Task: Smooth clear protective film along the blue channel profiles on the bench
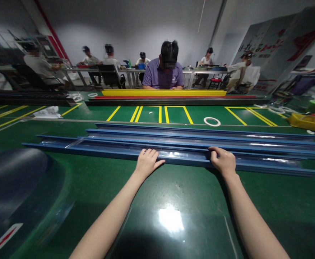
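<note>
Several long blue strips [189, 142] lie side by side across the green table [173, 194], running left to right. My left hand [147, 162] rests on the near edge of the closest blue strip [267, 167], fingers curled over it and thumb sticking out to the right. My right hand [222, 160] grips the same strip's edge further right, fingers bent over the top. A clear glossy film shows on the strip between the two hands.
A white tape ring [212, 121] lies beyond the strips among yellow floor-style lines. Yellow and red long strips [164, 93] lie at the far side, where a person in a purple shirt [164, 73] sits. A yellow tray [309, 122] stands right; other people work behind.
</note>
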The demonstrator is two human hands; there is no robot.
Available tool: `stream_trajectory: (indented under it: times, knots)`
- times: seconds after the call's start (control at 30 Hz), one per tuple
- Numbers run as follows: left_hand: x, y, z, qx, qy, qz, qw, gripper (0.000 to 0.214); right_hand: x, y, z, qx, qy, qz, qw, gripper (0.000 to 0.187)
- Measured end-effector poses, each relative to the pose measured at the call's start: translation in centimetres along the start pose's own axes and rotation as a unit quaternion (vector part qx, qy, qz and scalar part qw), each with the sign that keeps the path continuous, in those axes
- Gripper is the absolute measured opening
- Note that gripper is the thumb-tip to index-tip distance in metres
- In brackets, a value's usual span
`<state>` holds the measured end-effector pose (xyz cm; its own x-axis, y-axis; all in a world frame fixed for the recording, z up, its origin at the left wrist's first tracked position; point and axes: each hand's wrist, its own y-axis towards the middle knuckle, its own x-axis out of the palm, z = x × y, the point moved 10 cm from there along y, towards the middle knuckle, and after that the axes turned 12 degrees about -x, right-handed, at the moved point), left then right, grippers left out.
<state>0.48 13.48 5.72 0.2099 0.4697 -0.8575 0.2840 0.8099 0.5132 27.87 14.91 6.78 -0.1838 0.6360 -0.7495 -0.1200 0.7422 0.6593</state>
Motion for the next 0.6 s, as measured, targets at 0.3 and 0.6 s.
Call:
stream_trajectory:
  times: [0.3,0.6]
  knots:
    - [-0.23,-0.01,-0.01,-0.007,0.02,0.008,1.0,0.042,0.19,-0.01,-0.07,0.002,0.001,-0.009,1.0,0.031]
    - [-0.26,-0.01,0.12,-0.006,0.024,0.011,1.0,0.041,0.35,0.56,-0.51,0.038,-0.007,-0.048,0.998,0.027]
